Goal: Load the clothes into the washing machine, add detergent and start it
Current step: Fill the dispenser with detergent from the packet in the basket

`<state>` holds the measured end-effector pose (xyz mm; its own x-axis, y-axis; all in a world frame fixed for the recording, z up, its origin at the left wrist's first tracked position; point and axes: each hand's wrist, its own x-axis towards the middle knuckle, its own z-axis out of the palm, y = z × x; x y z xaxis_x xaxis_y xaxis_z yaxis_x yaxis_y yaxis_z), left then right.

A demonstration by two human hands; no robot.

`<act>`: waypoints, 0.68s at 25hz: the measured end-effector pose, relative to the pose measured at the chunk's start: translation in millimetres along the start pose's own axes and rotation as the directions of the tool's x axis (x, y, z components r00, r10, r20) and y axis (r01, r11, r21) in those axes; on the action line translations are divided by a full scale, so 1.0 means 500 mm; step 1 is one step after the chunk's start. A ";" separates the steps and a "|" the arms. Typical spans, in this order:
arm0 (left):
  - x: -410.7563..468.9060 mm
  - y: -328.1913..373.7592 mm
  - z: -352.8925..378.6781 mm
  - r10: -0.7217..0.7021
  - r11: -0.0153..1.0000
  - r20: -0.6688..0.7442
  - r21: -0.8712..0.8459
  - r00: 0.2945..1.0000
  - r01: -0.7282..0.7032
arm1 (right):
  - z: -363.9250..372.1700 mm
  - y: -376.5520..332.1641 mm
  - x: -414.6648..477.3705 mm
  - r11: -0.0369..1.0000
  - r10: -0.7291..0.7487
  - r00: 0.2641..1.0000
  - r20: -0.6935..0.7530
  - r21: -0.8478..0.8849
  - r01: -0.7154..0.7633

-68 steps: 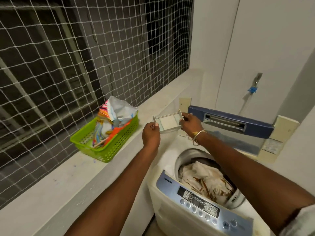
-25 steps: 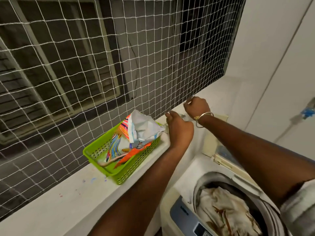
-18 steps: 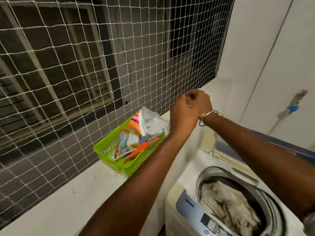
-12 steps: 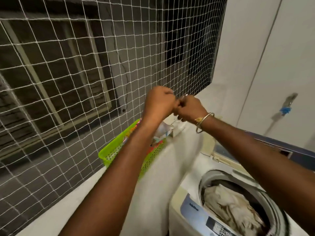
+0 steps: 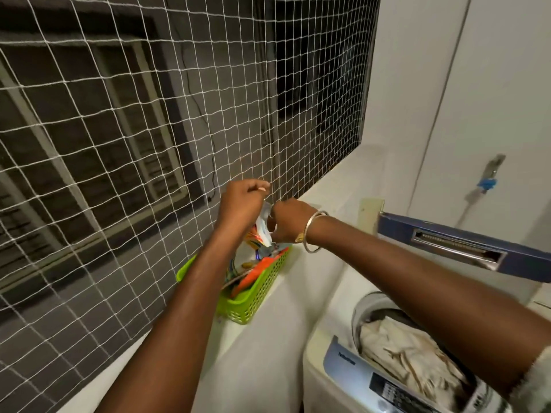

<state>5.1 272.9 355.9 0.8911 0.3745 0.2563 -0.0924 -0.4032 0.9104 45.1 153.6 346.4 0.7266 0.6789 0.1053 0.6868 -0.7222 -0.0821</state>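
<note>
Left hand [image 5: 243,201] and right hand [image 5: 287,220], fingers clamped, grip the detergent packet [image 5: 261,231] top above the green basket [image 5: 259,290] (on the ledge). Clothes [image 5: 408,359] lie inside the washing machine [image 5: 343,368].

We see two bare forearms reaching in from the bottom edge of the view, with no sleeve on the left one as far as it shows. Our left hand [image 5: 243,204] wears no ring or band that we can make out, and one pale fingernail shows at its top. Our right hand [image 5: 287,220] carries a thin, round metal bangle [image 5: 313,232] at the wrist, pale gold in tone, with a small gold piece on its lower side. At the bottom right corner, a bit of light, greyish, speckled fabric sleeve [image 5: 536,380] covers the right upper arm.
</note>
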 end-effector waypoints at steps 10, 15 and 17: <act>-0.006 -0.045 0.008 -0.038 0.995 -0.042 -0.090 0.998 0.034 | -0.016 -0.033 -0.002 0.955 0.082 0.991 0.108 -0.293 -0.047; -0.017 -0.051 0.013 -0.012 0.997 -0.041 -0.073 0.999 0.009 | -0.027 -0.037 -0.010 0.957 0.097 0.977 0.192 -0.287 -0.038; -0.019 -0.053 0.013 -0.003 0.998 -0.035 -0.067 0.999 0.000 | -0.027 -0.037 -0.017 0.951 0.079 0.980 0.185 -0.309 -0.018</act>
<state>2.1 274.5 327.1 0.8752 0.4046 0.2652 -0.1219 -0.3462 0.9302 26.0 159.6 360.3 0.7695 0.6328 -0.0863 0.6337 -0.7397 0.2264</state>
